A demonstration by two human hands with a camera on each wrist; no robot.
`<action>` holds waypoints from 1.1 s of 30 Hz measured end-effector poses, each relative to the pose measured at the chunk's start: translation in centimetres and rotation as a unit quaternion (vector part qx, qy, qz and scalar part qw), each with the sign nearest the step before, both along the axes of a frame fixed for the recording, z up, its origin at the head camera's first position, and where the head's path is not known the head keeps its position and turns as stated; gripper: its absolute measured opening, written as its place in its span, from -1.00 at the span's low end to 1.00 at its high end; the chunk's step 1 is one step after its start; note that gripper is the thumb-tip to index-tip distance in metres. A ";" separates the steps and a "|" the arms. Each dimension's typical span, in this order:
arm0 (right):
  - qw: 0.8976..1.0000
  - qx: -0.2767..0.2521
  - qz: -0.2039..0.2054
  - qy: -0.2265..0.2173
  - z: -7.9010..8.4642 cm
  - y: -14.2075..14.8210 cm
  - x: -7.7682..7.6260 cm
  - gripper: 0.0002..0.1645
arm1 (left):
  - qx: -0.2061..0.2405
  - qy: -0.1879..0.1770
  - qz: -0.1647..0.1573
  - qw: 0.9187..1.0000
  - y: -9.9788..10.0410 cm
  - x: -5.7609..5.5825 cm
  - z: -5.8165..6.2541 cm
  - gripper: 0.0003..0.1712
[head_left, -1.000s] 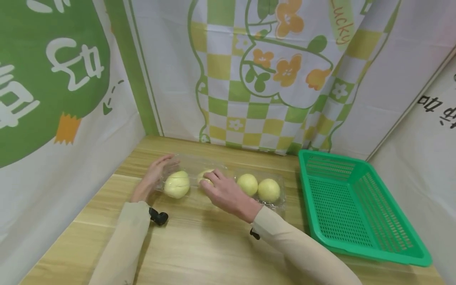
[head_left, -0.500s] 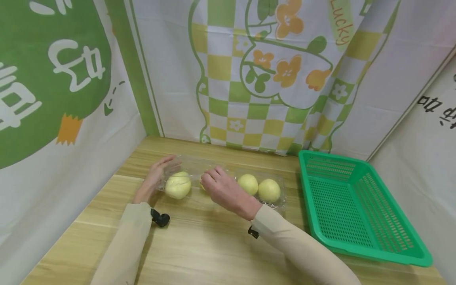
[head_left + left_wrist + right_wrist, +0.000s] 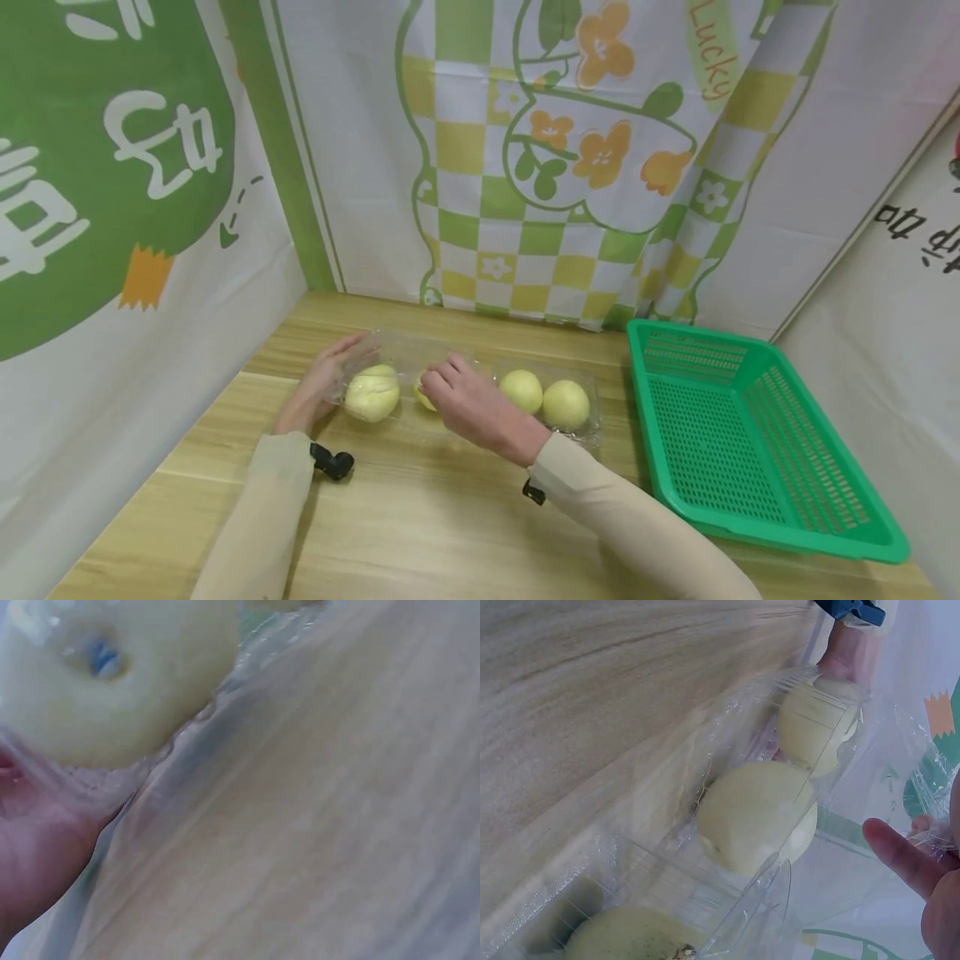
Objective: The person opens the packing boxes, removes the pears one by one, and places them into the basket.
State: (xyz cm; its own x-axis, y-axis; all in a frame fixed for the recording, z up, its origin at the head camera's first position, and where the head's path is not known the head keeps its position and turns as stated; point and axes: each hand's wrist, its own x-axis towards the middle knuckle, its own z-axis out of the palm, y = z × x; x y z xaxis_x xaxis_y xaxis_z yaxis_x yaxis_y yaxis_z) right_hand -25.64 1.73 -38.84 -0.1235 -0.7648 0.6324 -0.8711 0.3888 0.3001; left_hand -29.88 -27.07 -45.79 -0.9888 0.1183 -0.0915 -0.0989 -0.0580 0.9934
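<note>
A clear plastic box point(image 3: 401, 354) lies on the table with two round pale-yellow fruits, apples or pears, inside. My left hand point(image 3: 322, 379) holds the box's left end, beside the left fruit point(image 3: 372, 393). In the left wrist view that fruit point(image 3: 120, 682) shows a hollow with a small blue spot, and part of the hand point(image 3: 45, 847) presses against the plastic. Over the box's right half, my right hand point(image 3: 480, 408) mostly hides the second fruit point(image 3: 423, 396) from the head camera. Its curled fingers point(image 3: 900, 855) pinch thin clear plastic in the right wrist view.
Close on the right lies another clear plastic box point(image 3: 596, 408) with two similar fruits point(image 3: 566, 406). A green slotted basket point(image 3: 652, 433) stands at the table's right side. Printed cloth point(image 3: 360, 167) hangs at the back and sides of the wooden table point(image 3: 420, 525).
My right hand's fingers have drawn up and curled from over the second fruit. My left hand stays at the box's left end, with only slight shifts.
</note>
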 end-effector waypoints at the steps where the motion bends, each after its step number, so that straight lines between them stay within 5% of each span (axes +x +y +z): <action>1: 1.000 0.001 0.000 0.003 -0.1 0.0 0.0 -0.93 | 0.010 0.000 -0.007 1.000 -0.1 0.0 -0.1 -0.38; 11: 1.000 0.017 -0.003 0.013 -0.3 0.3 0.1 -0.92 | 0.046 -0.016 -0.038 0.998 -1.2 0.3 -0.3 -0.30; 22: 1.000 0.028 -0.004 -0.001 -0.5 0.5 0.1 -0.90 | 0.038 0.030 -0.107 0.993 -2.8 0.3 -0.9 -0.20; 28: 1.000 0.025 -0.001 0.002 -0.4 0.7 0.0 -0.93 | 0.051 0.078 -0.161 0.983 -3.4 0.3 -1.4 -0.12; 33: 1.000 0.016 0.003 0.009 -0.3 0.9 -0.1 -0.94 | 0.133 0.093 -0.217 0.963 -3.4 0.3 -1.5 -0.17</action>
